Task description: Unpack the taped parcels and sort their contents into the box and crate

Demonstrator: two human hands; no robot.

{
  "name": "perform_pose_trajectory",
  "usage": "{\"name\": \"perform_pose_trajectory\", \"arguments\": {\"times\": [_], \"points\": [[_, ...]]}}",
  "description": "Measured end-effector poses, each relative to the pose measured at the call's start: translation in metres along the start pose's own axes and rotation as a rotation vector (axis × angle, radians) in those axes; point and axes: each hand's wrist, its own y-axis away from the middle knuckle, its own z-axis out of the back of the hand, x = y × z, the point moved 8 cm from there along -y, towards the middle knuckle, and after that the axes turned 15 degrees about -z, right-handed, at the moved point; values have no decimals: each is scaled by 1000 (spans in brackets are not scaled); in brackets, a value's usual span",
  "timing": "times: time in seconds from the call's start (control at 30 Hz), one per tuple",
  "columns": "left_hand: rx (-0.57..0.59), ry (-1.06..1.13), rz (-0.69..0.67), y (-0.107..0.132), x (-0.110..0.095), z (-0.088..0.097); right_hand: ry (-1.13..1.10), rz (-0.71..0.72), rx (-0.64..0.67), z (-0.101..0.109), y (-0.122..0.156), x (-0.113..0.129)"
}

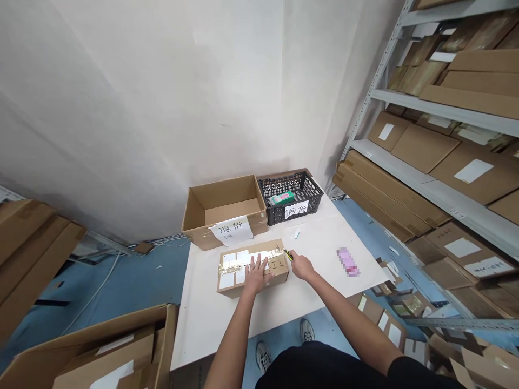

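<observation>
Cardboard parcel [276, 263], taped along its top and bearing white labels, lies on the white table [214, 329] just below the center of the frame. The left hand [255, 276] rests on its top, fingers spread. To its right, the right hand [301, 266] has its fingers curled around a yellow-and-black cutter [288, 255] at the parcel's right end; whether the blade touches the tape is too small to tell.

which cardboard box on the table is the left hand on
The taped, closed box in front: the left hand lies on its top. The open box behind it is untouched.
</observation>
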Motion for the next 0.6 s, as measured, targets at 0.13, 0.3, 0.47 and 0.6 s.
{"name": "perform_pose_trajectory", "arguments": {"times": [0.13, 0.3, 0.47, 0.6], "points": [[-6, -13, -3, -2, 1, -1, -139, -29, 52, -6, 4, -8], [-25, -22, -10, -4, 1, -2, -307, -89, 115, -16, 13, -15], [-15, -27, -6, -4, 0, -3, -323, -79, 138, -20, 21, -17], [-5, -30, 1, -4, -1, -3, -344, -77, 169, -19, 17, -24]]}}
